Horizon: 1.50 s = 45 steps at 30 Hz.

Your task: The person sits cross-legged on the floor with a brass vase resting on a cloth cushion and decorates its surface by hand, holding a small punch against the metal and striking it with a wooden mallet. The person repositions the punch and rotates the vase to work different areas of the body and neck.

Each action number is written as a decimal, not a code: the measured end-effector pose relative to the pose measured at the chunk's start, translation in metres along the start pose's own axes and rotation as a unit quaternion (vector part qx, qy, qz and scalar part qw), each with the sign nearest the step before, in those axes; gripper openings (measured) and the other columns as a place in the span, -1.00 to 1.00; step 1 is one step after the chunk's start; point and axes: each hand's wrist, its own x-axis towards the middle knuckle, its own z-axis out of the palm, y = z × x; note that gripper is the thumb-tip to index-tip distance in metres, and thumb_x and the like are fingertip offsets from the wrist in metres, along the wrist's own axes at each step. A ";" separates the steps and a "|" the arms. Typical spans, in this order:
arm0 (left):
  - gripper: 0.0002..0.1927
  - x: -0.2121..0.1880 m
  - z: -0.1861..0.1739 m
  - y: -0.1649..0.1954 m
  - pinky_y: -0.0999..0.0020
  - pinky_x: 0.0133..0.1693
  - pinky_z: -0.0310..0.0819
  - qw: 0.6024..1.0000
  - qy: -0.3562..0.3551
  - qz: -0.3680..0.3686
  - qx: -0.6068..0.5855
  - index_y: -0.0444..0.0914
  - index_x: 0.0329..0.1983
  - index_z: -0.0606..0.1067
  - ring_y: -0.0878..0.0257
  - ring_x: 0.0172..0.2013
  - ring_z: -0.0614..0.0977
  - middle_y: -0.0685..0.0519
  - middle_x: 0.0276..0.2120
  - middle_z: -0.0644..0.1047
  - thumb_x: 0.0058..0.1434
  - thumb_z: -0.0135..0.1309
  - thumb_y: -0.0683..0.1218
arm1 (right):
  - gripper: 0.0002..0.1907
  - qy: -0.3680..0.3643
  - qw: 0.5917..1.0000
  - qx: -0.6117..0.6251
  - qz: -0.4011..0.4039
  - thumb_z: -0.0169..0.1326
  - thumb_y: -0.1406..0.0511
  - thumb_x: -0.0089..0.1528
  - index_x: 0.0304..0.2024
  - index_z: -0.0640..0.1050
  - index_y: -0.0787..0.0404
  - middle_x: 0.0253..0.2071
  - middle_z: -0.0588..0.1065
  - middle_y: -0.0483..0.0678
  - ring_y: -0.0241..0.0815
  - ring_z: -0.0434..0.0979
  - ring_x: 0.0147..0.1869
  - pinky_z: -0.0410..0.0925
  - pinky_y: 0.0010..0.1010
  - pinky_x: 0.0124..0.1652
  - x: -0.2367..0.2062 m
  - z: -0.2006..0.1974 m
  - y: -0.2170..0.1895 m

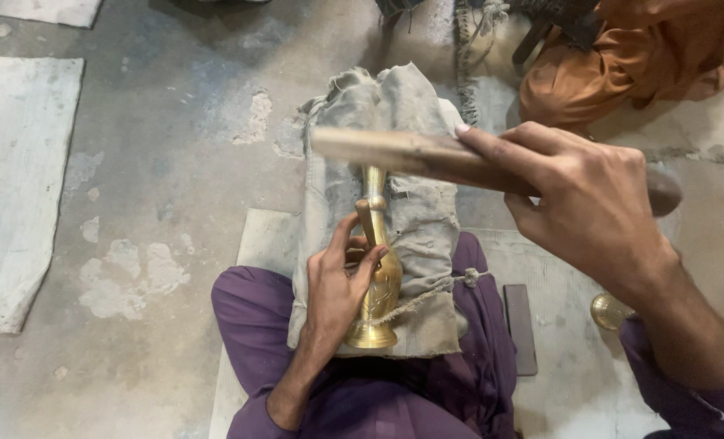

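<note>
Legs: purple trousers (256,325), seated on a pale mat (573,358) on the floor.
Left hand (339,289): grip closed around a brass vase (381,280) and, with the fingertips, a small wooden punch (367,221) set against the vase's neck.
Brass vase: lies lengthwise on a grey cloth cushion (411,203) across the lap, base toward the person.
Dark flat bar (520,325): on the mat, right of the cushion.
Brass piece (607,310): partly hidden by the right forearm; perhaps a second vessel.
Right hand (581,199): grip closed on a wooden mallet (411,154), raised above the vase, blurred.
Floor (159,146): worn grey concrete.
Far edge: another person's orange garment (622,57).
</note>
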 end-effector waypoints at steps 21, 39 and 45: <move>-0.40 0.021 -0.002 -0.002 0.21 -0.26 0.71 0.996 -0.069 0.034 0.054 -0.28 0.28 0.40 0.11 -0.27 0.78 -0.16 -0.29 0.69 0.21 0.30 -0.05 | -0.31 -0.128 0.991 -0.014 0.042 0.18 0.34 0.14 0.28 0.46 -0.39 -0.10 0.62 -0.29 -0.32 0.57 -0.38 0.46 -0.46 -0.43 -0.002 0.028 0.022; -0.45 0.040 -0.005 -0.003 0.28 -0.27 0.66 0.987 -0.152 0.041 0.002 -0.28 0.22 0.47 0.15 -0.30 0.80 -0.11 -0.33 0.71 0.15 0.29 -0.13 | -0.20 -0.014 0.961 0.261 0.086 0.22 0.32 0.09 0.39 0.39 -0.24 0.19 0.54 -0.08 -0.20 0.62 -0.05 0.54 -0.26 -0.07 -0.036 0.068 0.036; -0.46 0.045 -0.007 0.001 0.29 -0.29 0.64 0.979 -0.200 0.039 0.017 -0.25 0.26 0.47 0.19 -0.39 0.77 -0.10 -0.35 0.71 0.18 0.25 -0.16 | -0.20 0.013 0.942 0.283 0.181 0.29 0.33 0.12 0.40 0.37 -0.14 0.04 0.58 -0.01 -0.11 0.64 -0.08 0.54 -0.24 -0.06 -0.053 0.070 0.026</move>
